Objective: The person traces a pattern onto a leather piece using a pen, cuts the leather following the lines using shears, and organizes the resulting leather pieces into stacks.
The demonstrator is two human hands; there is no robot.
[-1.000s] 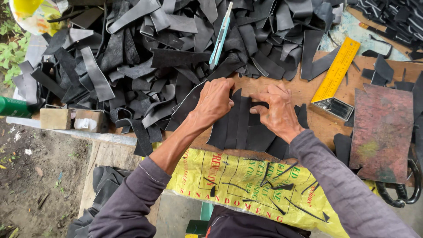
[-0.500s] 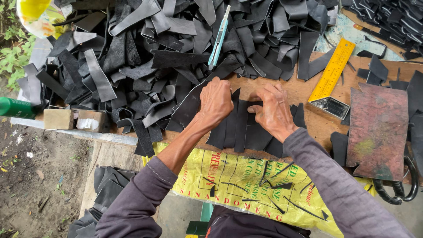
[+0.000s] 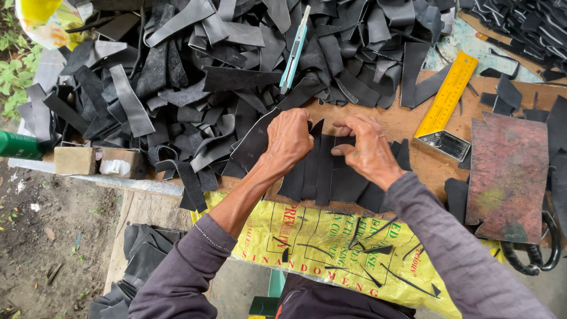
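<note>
Black strips (image 3: 331,174) lay side by side at the near edge of the bench (image 3: 413,121), ends hanging slightly over the edge. Left hand (image 3: 288,142) rested on the left end of the row, fingers curled down and pinching the top of a strip. Right hand (image 3: 369,147) sat just beside it on the right part of the row, fingers bent, thumb and forefinger apparently nipping a strip end; exact grip hard to make out from above. Hands close together, not touching.

Behind the hands: big heap of black scraps (image 3: 195,77) covering the left and back of the bench. Pale blue cutter (image 3: 294,50) lying on top of the heap. Yellow square (image 3: 446,97) to the right, its metal head near the strips. Rusty plate (image 3: 509,177) further right, flat on the bench. Yellow sack (image 3: 331,248) draped under the bench edge, small black offcuts scattered on it. Two small blocks (image 3: 97,160) at the left edge, green handle (image 3: 20,145) beyond them. More black pieces (image 3: 139,260) piled low at left.
</note>
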